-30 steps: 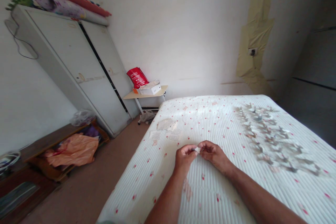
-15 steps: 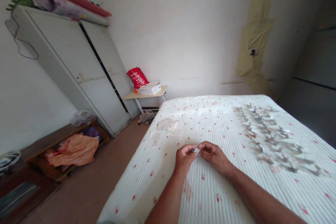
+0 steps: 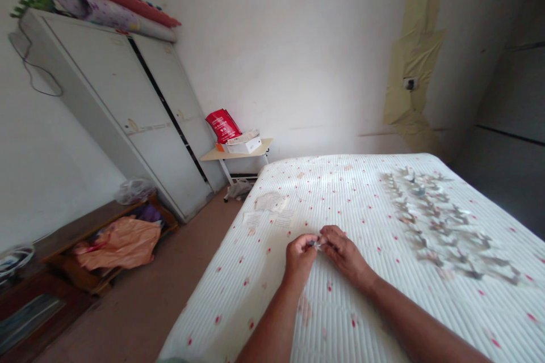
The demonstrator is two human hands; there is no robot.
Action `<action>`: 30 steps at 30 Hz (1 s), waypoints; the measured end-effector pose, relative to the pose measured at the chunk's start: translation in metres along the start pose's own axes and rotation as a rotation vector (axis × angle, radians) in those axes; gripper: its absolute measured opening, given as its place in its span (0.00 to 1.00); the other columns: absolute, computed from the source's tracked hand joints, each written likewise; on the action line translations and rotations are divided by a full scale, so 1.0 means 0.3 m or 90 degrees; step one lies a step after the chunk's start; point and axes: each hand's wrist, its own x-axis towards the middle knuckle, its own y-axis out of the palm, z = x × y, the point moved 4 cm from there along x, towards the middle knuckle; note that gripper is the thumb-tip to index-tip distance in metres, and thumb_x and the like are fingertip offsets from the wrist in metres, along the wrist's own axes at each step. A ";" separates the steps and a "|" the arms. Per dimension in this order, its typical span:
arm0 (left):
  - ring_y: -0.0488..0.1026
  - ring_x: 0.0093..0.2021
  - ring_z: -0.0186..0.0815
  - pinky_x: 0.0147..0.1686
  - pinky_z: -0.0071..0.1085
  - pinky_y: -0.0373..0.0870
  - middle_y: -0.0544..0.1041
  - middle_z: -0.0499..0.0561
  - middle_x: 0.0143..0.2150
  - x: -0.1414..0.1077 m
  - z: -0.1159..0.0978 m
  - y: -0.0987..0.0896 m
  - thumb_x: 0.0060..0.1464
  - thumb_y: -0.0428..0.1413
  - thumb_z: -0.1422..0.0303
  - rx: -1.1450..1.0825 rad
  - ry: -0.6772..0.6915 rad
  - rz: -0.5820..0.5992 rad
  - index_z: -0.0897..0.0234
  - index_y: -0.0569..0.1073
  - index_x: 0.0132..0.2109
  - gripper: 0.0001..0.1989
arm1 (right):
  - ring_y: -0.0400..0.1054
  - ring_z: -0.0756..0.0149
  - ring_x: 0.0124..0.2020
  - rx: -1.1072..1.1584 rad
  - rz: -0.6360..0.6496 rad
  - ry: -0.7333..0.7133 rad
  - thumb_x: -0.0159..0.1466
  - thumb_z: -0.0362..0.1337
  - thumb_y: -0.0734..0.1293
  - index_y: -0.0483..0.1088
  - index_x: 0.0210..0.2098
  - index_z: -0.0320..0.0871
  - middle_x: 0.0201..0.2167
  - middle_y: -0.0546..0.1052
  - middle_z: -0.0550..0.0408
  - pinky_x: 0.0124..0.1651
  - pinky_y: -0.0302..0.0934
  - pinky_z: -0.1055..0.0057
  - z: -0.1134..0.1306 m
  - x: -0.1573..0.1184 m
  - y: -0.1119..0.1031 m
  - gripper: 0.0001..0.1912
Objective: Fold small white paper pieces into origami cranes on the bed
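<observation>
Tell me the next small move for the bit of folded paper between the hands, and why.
Probably pinch the small grey-white folded paper piece with the left hand and crease it with the right hand, since fingertips of both meet on it.

Nothing legible; white print on red packet point(image 3: 223, 126) too small to read.

Left hand point(image 3: 300, 257), right hand point(image 3: 343, 255), fingertips nearly meeting
</observation>
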 end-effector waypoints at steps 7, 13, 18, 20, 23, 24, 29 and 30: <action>0.69 0.30 0.32 0.31 0.24 0.64 0.75 0.49 0.30 0.000 -0.006 0.004 0.39 0.51 0.77 -0.006 0.025 -0.006 0.68 0.73 0.38 0.15 | 0.63 0.63 0.40 -0.169 -0.048 -0.046 0.60 0.30 0.57 0.66 0.32 0.43 0.36 0.69 0.49 0.41 0.57 0.67 0.039 0.001 -0.009 0.07; 0.69 0.32 0.33 0.33 0.25 0.64 0.74 0.49 0.32 -0.002 0.013 0.005 0.42 0.49 0.77 0.055 0.052 0.006 0.67 0.72 0.41 0.16 | 0.63 0.65 0.34 -0.204 -0.033 -0.063 0.62 0.32 0.55 0.65 0.30 0.42 0.30 0.69 0.52 0.36 0.55 0.69 0.063 0.009 -0.007 0.09; 0.68 0.30 0.31 0.31 0.24 0.64 0.74 0.49 0.30 0.000 0.017 0.009 0.44 0.49 0.75 0.081 0.056 0.003 0.66 0.72 0.39 0.13 | 0.63 0.65 0.33 -0.224 -0.032 -0.063 0.63 0.32 0.56 0.65 0.30 0.43 0.29 0.71 0.52 0.38 0.53 0.68 0.061 0.004 -0.009 0.08; 0.68 0.30 0.31 0.31 0.23 0.64 0.74 0.48 0.30 0.000 0.014 0.013 0.45 0.49 0.75 0.083 0.058 0.002 0.66 0.72 0.38 0.12 | 0.63 0.65 0.33 -0.232 -0.030 -0.056 0.63 0.32 0.56 0.65 0.31 0.43 0.29 0.72 0.53 0.39 0.52 0.67 0.057 0.003 -0.010 0.08; 0.68 0.28 0.31 0.29 0.23 0.63 0.73 0.47 0.28 0.000 0.010 0.017 0.44 0.50 0.75 0.079 0.053 0.009 0.66 0.73 0.35 0.10 | 0.63 0.66 0.33 -0.232 -0.031 -0.047 0.63 0.33 0.55 0.65 0.31 0.43 0.28 0.72 0.53 0.39 0.51 0.67 0.049 0.002 -0.010 0.09; 0.68 0.28 0.30 0.28 0.23 0.63 0.73 0.47 0.27 0.000 0.012 0.019 0.43 0.50 0.75 0.078 0.048 0.011 0.66 0.73 0.34 0.10 | 0.63 0.66 0.32 -0.229 -0.031 -0.045 0.64 0.34 0.55 0.65 0.31 0.43 0.28 0.72 0.53 0.39 0.51 0.67 0.046 0.002 -0.009 0.09; 0.67 0.27 0.30 0.27 0.22 0.62 0.73 0.47 0.26 0.002 0.027 0.018 0.43 0.50 0.75 0.081 0.028 0.009 0.67 0.73 0.32 0.09 | 0.63 0.67 0.31 -0.216 -0.016 -0.048 0.64 0.35 0.54 0.65 0.31 0.43 0.27 0.72 0.53 0.39 0.52 0.67 0.040 0.001 -0.002 0.10; 0.67 0.27 0.30 0.27 0.22 0.62 0.73 0.47 0.26 0.002 0.028 0.018 0.43 0.50 0.75 0.079 0.028 0.010 0.67 0.73 0.32 0.09 | 0.63 0.67 0.31 -0.215 -0.014 -0.051 0.64 0.35 0.54 0.65 0.31 0.43 0.27 0.72 0.53 0.39 0.52 0.67 0.041 0.001 -0.002 0.10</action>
